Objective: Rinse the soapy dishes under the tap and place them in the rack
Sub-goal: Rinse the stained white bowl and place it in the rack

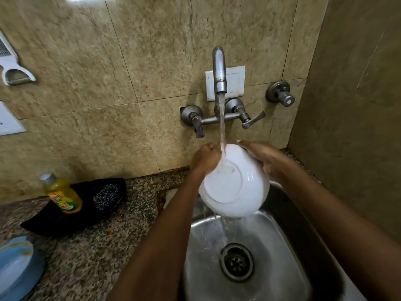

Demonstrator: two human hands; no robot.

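A round white ceramic bowl (235,181) is held tilted above the stainless steel sink (271,268), its base ring facing the camera, directly under the chrome wall tap (219,70) at 12 o'clock. A stream of water (222,124) strikes the bowl's upper rim and spills off its lower edge toward the round drain (236,262) at 6 o'clock. The left hand (205,158) has its grip curled on the rim at the bowl's 10 o'clock; the right hand (261,156) grips the rim and side at 2 o'clock. On the speckled granite counter (97,253) at 9 o'clock stands a yellow dish soap bottle (63,194) on a black tray (86,209) beside a steel scrubber (106,196); a blue plate (16,266) lies at 8 o'clock.
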